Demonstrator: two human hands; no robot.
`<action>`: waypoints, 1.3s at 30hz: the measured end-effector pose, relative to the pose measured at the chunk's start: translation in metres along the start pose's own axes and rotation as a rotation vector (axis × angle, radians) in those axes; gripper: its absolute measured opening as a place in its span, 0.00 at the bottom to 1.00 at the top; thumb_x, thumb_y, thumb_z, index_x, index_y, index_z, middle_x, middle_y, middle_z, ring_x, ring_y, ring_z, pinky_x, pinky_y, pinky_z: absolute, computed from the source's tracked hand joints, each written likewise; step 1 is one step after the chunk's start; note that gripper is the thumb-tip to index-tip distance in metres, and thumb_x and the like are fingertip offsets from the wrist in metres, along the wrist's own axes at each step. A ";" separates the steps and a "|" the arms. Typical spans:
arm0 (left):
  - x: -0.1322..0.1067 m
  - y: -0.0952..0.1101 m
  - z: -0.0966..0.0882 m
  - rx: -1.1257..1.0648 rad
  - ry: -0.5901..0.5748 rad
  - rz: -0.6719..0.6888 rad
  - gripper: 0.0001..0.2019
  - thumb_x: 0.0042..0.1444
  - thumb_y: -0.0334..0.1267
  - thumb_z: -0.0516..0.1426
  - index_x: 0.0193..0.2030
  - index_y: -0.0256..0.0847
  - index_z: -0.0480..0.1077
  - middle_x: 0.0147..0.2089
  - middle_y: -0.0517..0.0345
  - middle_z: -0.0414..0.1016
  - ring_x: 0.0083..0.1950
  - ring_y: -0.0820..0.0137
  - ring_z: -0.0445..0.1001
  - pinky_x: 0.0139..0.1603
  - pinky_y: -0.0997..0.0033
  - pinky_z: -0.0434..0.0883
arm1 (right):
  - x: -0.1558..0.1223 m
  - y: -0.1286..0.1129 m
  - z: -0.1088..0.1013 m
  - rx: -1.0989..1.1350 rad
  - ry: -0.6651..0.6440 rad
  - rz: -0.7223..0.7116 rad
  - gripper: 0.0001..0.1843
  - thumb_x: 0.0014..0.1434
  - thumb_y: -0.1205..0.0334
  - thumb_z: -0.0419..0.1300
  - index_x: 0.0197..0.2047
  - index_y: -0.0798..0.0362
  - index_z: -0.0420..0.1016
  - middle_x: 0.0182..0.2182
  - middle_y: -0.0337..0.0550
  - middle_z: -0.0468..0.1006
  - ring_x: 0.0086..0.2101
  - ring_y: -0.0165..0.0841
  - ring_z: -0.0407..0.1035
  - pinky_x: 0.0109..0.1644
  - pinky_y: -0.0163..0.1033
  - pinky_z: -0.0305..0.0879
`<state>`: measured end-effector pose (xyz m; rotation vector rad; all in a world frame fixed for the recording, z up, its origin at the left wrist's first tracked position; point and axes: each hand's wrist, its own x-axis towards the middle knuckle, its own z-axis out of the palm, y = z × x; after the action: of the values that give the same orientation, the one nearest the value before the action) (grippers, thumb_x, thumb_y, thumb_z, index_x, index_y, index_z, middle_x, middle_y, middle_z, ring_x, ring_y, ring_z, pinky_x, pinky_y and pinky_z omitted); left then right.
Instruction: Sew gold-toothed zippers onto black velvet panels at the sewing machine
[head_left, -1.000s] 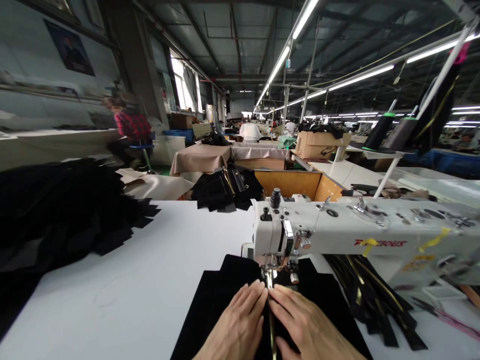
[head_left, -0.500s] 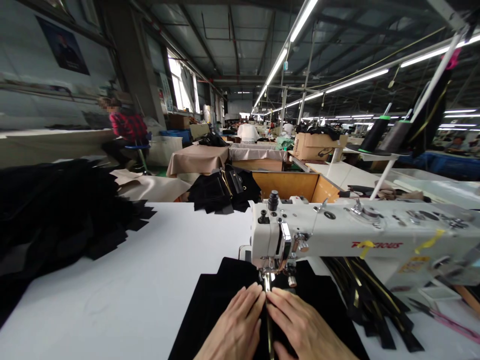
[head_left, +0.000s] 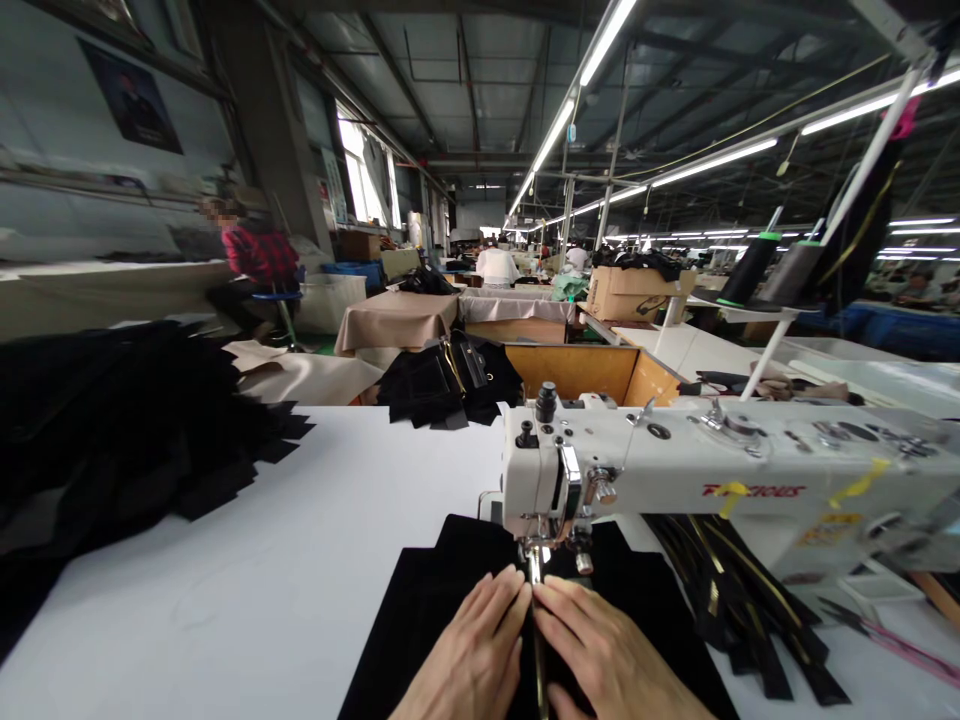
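A black fabric panel [head_left: 420, 610] lies flat under the head of a white sewing machine [head_left: 645, 470]. Down its middle runs a gold-toothed zipper [head_left: 540, 665], its far end beneath the presser foot [head_left: 534, 562]. My left hand [head_left: 480, 640] lies on the panel just left of the zipper, fingers stretched out and tips close to the foot. On the other side my right hand [head_left: 600, 640] presses flat too, fingertips along the zipper's edge. Both hands are open and grip nothing. The needle is too small to make out.
Black cut pieces [head_left: 135, 420] are heaped at the table's left. More black pieces with a zipper [head_left: 454, 375] lie at the far edge. Right of the panel are loose zippers [head_left: 742, 590] and pink-handled scissors [head_left: 892, 640]. Thread cones [head_left: 750, 270] stand behind. A seated person [head_left: 255, 255] is far left.
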<state>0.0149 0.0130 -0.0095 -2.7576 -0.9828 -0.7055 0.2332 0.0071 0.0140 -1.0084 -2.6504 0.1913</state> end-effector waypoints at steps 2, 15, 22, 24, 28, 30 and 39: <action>0.001 0.000 0.000 0.007 -0.029 0.006 0.26 0.61 0.24 0.49 0.66 0.35 0.60 0.64 0.46 0.69 0.68 0.60 0.63 0.67 0.57 0.65 | 0.001 0.000 -0.002 0.000 0.010 0.003 0.28 0.57 0.65 0.57 0.61 0.62 0.70 0.61 0.54 0.68 0.61 0.42 0.63 0.67 0.42 0.59; 0.012 0.000 -0.008 0.049 -0.140 -0.016 0.25 0.59 0.21 0.47 0.64 0.31 0.61 0.64 0.43 0.68 0.67 0.60 0.65 0.66 0.55 0.66 | -0.002 0.003 0.005 -0.016 0.108 0.019 0.27 0.58 0.65 0.57 0.61 0.61 0.69 0.62 0.54 0.68 0.61 0.43 0.63 0.65 0.46 0.63; 0.014 0.000 -0.010 0.066 -0.118 -0.008 0.24 0.59 0.21 0.47 0.63 0.27 0.62 0.62 0.41 0.70 0.66 0.58 0.66 0.65 0.55 0.68 | -0.003 0.004 0.009 0.008 0.139 0.033 0.29 0.58 0.66 0.57 0.63 0.59 0.68 0.63 0.53 0.66 0.61 0.42 0.62 0.66 0.46 0.61; 0.013 0.000 -0.008 0.065 -0.083 -0.005 0.23 0.60 0.21 0.48 0.62 0.28 0.62 0.61 0.42 0.71 0.65 0.57 0.67 0.64 0.54 0.68 | -0.003 0.004 0.008 0.024 0.119 0.034 0.28 0.58 0.66 0.57 0.63 0.59 0.67 0.63 0.52 0.66 0.62 0.41 0.61 0.67 0.45 0.60; 0.011 -0.001 -0.002 0.027 -0.048 -0.032 0.23 0.60 0.22 0.48 0.63 0.29 0.62 0.61 0.43 0.71 0.65 0.58 0.67 0.64 0.53 0.68 | -0.001 0.005 0.004 0.055 0.094 0.043 0.28 0.59 0.65 0.57 0.63 0.58 0.67 0.63 0.50 0.66 0.62 0.40 0.61 0.68 0.44 0.58; 0.012 -0.002 0.000 0.004 -0.055 -0.057 0.24 0.60 0.21 0.48 0.64 0.30 0.61 0.61 0.43 0.71 0.65 0.59 0.67 0.64 0.54 0.68 | -0.001 0.005 0.003 0.063 0.090 0.042 0.27 0.60 0.65 0.57 0.62 0.57 0.68 0.62 0.49 0.67 0.61 0.39 0.61 0.68 0.44 0.58; 0.012 -0.006 0.004 -0.056 -0.036 -0.104 0.23 0.61 0.24 0.49 0.63 0.35 0.64 0.60 0.43 0.71 0.65 0.60 0.68 0.64 0.55 0.69 | -0.002 0.007 0.006 0.033 0.097 0.050 0.27 0.60 0.66 0.57 0.64 0.58 0.67 0.63 0.51 0.66 0.62 0.41 0.61 0.68 0.46 0.59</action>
<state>0.0207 0.0256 -0.0081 -2.7929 -1.1381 -0.7111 0.2376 0.0108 0.0065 -1.0475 -2.5286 0.1912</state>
